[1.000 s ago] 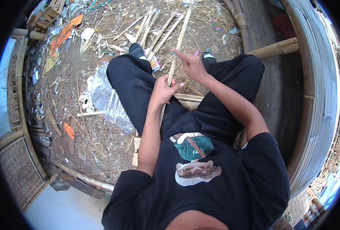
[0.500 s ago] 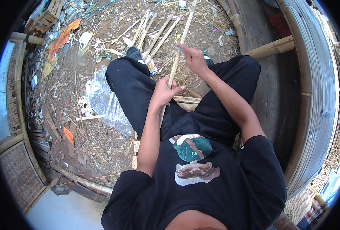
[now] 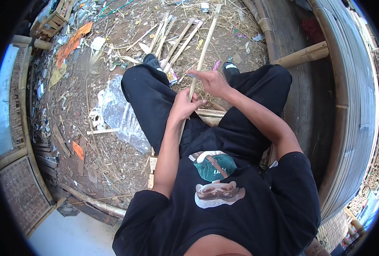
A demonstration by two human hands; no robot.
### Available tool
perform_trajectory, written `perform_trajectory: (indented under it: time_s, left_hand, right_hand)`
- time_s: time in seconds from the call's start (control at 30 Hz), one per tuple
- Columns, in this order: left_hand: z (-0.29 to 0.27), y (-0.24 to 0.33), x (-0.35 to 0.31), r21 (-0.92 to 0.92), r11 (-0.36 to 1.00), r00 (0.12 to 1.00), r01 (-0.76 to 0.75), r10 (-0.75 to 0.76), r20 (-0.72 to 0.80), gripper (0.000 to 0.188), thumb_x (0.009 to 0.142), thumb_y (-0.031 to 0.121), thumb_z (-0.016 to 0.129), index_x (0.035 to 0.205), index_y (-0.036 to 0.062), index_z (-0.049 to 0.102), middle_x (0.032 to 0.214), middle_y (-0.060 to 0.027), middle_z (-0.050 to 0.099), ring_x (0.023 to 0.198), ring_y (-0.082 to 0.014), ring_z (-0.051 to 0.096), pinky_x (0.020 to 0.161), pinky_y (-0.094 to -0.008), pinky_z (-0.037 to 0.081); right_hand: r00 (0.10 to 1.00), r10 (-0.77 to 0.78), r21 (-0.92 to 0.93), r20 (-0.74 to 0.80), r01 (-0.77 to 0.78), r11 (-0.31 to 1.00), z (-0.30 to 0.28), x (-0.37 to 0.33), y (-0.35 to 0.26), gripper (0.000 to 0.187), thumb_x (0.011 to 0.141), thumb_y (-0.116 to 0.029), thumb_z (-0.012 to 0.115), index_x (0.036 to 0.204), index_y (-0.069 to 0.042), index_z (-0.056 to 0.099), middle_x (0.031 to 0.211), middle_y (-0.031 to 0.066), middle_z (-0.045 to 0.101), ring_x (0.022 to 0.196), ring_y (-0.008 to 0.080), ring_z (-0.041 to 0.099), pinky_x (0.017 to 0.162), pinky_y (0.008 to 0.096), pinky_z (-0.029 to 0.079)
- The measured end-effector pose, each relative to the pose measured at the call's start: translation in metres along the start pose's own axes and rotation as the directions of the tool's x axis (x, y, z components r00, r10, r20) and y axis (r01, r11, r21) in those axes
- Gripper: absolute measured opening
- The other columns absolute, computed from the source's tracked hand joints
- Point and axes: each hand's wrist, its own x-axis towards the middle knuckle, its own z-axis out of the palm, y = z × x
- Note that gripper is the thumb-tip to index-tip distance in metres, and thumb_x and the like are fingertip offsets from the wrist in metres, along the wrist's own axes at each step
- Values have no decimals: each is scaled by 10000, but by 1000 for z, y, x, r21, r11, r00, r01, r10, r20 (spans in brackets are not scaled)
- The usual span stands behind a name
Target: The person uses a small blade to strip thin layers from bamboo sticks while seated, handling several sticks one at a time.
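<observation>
You sit over bare dirt ground, strewn with straw and scraps, that spreads ahead of both your hands and off to the left. Well out to the left of your left hand stand woven panels in a bamboo frame; behind that hand, on the same side, a pole lies along the edge of a pale floor. To the right of your right hand run dark boards, with a bamboo beam reaching across toward your right knee.

Far ahead and left of your hands is a slatted crate; you can't make out from here what it holds. Nearer, left of your left hand, clear plastic lies crumpled on the dirt, and an orange scrap lies farther off, toward the crate.

Your left hand is wrapped around the strip, a long, pale length that slants from your lap, through that hand and out ahead, its far end above the ground. Your right hand is just ahead of the left, fingers curled and the index finger laid across the strip; whether it grips anything you can't tell, and the bluish spot at its fingertip is too small to identify. More loose strips lie ahead, beyond your left shoe.
</observation>
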Motion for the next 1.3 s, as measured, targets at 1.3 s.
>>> perform_trajectory:
  time_s: [1.3]
  left_hand:
    - [-2, 19, -7, -8, 991, 987, 135, -134, 85, 303, 842, 260, 685, 720, 17, 550, 505, -19, 509, 345, -88, 448, 330, -259, 342]
  right_hand:
    - [936, 309, -78, 169, -300, 951, -19, -2, -47, 395, 854, -5, 493, 1202, -146, 616, 734, 237, 607, 680, 395, 623, 603, 467, 474]
